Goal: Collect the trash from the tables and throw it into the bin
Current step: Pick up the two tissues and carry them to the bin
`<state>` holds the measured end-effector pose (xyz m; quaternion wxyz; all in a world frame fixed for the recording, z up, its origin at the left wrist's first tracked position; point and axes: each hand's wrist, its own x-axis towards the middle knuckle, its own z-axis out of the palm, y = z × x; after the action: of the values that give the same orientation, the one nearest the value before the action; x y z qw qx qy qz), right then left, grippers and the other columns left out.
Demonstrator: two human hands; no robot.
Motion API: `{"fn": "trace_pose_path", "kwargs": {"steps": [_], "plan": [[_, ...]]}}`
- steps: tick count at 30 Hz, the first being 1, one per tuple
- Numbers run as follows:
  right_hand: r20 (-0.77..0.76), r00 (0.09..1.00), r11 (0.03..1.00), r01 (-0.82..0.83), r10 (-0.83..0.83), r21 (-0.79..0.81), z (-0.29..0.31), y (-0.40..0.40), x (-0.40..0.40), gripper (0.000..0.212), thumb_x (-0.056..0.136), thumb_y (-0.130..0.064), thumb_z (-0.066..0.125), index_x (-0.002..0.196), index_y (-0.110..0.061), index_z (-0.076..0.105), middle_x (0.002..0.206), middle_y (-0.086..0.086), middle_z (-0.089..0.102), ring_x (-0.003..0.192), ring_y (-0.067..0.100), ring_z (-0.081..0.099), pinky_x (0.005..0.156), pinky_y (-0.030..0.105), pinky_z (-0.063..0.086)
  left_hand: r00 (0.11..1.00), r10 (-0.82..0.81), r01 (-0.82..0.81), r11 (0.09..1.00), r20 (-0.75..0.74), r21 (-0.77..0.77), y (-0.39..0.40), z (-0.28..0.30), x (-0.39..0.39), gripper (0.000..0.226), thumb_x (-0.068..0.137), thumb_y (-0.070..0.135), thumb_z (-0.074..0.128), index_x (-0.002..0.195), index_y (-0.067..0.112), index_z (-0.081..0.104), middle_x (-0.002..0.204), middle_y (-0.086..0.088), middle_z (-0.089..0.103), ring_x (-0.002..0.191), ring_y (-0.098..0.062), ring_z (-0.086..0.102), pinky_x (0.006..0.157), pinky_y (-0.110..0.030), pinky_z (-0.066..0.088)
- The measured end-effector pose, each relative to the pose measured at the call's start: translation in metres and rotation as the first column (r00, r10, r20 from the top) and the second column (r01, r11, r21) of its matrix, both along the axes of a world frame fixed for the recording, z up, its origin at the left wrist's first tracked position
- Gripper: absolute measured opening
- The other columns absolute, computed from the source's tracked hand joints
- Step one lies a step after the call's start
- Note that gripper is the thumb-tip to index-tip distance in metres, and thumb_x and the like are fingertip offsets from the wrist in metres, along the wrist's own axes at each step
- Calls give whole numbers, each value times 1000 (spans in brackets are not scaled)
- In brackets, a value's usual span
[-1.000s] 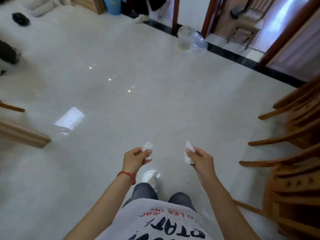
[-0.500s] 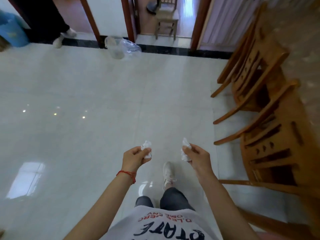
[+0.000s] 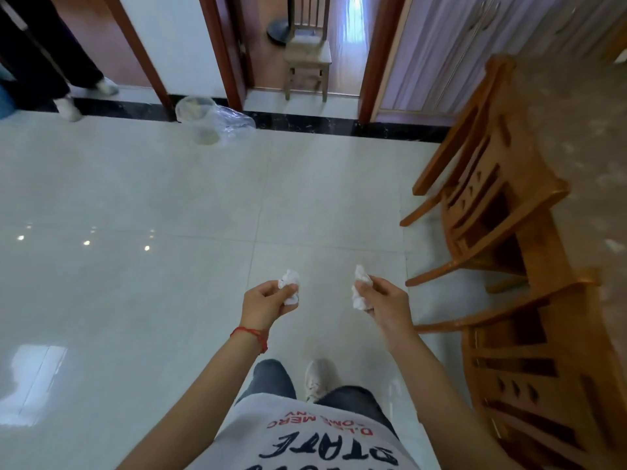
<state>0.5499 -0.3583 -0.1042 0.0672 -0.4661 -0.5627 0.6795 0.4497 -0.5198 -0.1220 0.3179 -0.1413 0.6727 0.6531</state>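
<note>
Tissue wads [image 3: 289,287] pinched in hands; floor [image 3: 169,205] open.

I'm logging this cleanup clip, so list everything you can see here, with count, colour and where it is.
crumpled tissue: 2, white, one in the left hand, one in the right hand
bin: 1, translucent with a clear bag, far floor by the door frame
wooden armchairs: 2, orange-brown, right side
small chair: 1, brown, in the far doorway
bystander's legs: dark trousers, white shoes, top left
floor: glossy white tile
left hand: red string on the wrist
right hand: bare
</note>
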Motion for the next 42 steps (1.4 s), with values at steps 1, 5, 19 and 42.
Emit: {"fn": "trace_pose_path", "kwargs": {"steps": [1,5,19,42], "plan": [[0,1000,1000,1,-1,1,1,10,-12,8,81,-10,67,79,-18,68,74,0,65,74,17,60,77,32,50,1000,5,-5,1000,1,3,9,1,-11,6,80,2,64,80,-3,63,80,-12,59,75,-21,58,56,-14,54],[-9,1000,1000,10,-10,2,0,44,-62,7,80,-13,68,79,-20,68,77,0,66,79,19,61,83,37,51,1000,9,-10,1000,19,25,41,0,-63,6,81,2,64,78,-3,63,79,-12,60,74,-21,58,58,-16,56],[-44,981,981,184,-187,-61,5,146,-280,11,82,-8,66,81,-20,67,82,1,67,81,18,62,83,33,50,998,-64,62,995,18,73,153,12,-305,6,82,0,62,85,-5,62,79,-12,62,75,-21,59,54,-15,55],[-96,975,979,197,-202,-58,-2,414,-553,17,81,-20,68,96,-12,69,82,1,68,82,17,64,79,28,52,993,-114,112,988,12,106,428,9,-588,10,82,1,62,89,-5,63,84,-13,63,79,-22,60,60,-20,58]]}}
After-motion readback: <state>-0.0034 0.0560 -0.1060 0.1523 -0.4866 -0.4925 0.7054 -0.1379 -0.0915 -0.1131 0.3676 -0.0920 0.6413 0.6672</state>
